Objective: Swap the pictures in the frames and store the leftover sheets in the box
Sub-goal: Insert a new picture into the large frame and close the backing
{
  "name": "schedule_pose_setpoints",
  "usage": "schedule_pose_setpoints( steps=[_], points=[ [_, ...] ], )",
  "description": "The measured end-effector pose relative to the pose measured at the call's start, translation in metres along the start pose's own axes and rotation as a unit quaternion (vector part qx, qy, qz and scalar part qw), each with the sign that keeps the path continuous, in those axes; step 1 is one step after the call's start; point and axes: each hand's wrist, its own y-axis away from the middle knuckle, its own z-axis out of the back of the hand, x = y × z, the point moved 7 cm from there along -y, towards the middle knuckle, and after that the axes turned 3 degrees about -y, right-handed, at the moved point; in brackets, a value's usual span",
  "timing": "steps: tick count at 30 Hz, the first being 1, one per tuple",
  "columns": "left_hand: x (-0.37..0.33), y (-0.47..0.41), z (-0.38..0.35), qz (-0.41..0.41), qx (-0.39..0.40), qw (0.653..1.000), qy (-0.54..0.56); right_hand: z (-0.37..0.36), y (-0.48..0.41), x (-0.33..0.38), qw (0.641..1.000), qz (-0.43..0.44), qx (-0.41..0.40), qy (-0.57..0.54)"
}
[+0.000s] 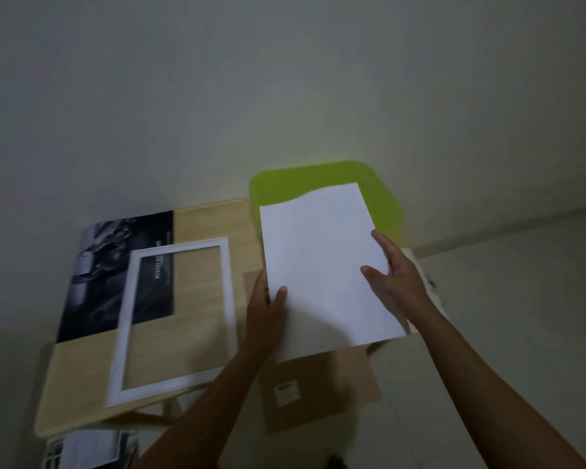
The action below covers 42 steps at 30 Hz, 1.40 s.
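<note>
Hands, left and right, gripping white sheet above table

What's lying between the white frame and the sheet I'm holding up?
Head view: a strip of wooden table, the brown backing board corner, and your left hand pinching the white sheet by its edge.

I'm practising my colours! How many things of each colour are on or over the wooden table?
White: 2, the white paper sheet and the white rectangular picture frame
Green: 1, the lime-green flat plastic piece
Brown: 1, the brown cardboard backing board
Black-and-white: 1, the dark printed poster
Total: 5
</note>
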Motion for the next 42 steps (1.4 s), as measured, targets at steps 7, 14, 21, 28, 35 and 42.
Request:
schedule_pose_setpoints(
  steps=[7, 14, 21, 28, 35, 42],
  points=[
    [0.03, 0.021, -0.133, 0.054, 0.103, 0.993, 0.015, 0.123, 0.026, -0.101, 0.98, -0.108, -0.048, 0.158],
    [0.048, 0.04, -0.194, 0.095, 0.149, 0.984, 0.009, 0.164, 0.028, -0.172, 0.949, -0.188, -0.015, 0.251],
    [0.053, 0.03, -0.201, 0.086, 0.128, 0.986, -0.067, 0.165, 0.008, -0.188, 0.946, -0.189, -0.014, 0.261],
    [0.059, 0.025, -0.198, 0.095, 0.099, 0.987, -0.079, 0.163, -0.001, -0.19, 0.947, -0.192, -0.028, 0.255],
    [0.054, 0.03, -0.199, 0.091, 0.084, 0.987, -0.099, 0.161, 0.002, -0.197, 0.947, -0.2, -0.035, 0.25],
    [0.057, 0.032, -0.192, 0.098, 0.088, 0.979, -0.152, 0.154, 0.005, -0.195, 0.941, -0.207, -0.02, 0.268]
  ],
)
